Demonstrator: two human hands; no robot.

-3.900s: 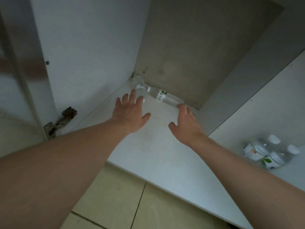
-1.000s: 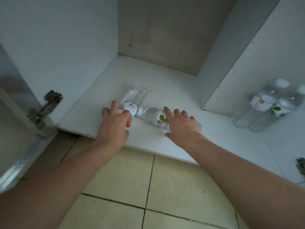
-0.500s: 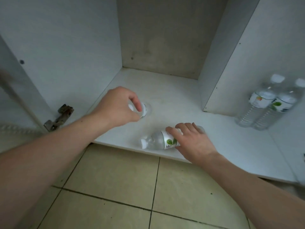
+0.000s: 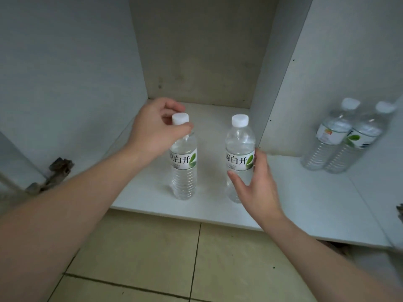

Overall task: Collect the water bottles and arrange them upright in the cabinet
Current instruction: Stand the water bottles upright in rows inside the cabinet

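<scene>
Two clear water bottles with white caps and green-leaf labels stand upright, side by side, near the front of the cabinet's left compartment. My left hand (image 4: 152,131) grips the left bottle (image 4: 183,171) at its neck, just under the cap. My right hand (image 4: 257,188) holds the right bottle (image 4: 239,144) low on its right side. Its thumb lies across the front and its fingers reach behind the label. Both bottles rest on the white cabinet floor (image 4: 305,203).
Two more upright bottles (image 4: 325,138) (image 4: 357,144) stand together in the right compartment, beyond a white divider panel (image 4: 272,83). A metal door hinge (image 4: 52,173) sits at the left wall. Beige floor tiles (image 4: 174,258) lie in front of the cabinet.
Both bottles were lying on the cabinet floor and now stand upright. My left hand has shifted to the neck of its bottle, and my right hand to the lower side of the other.
</scene>
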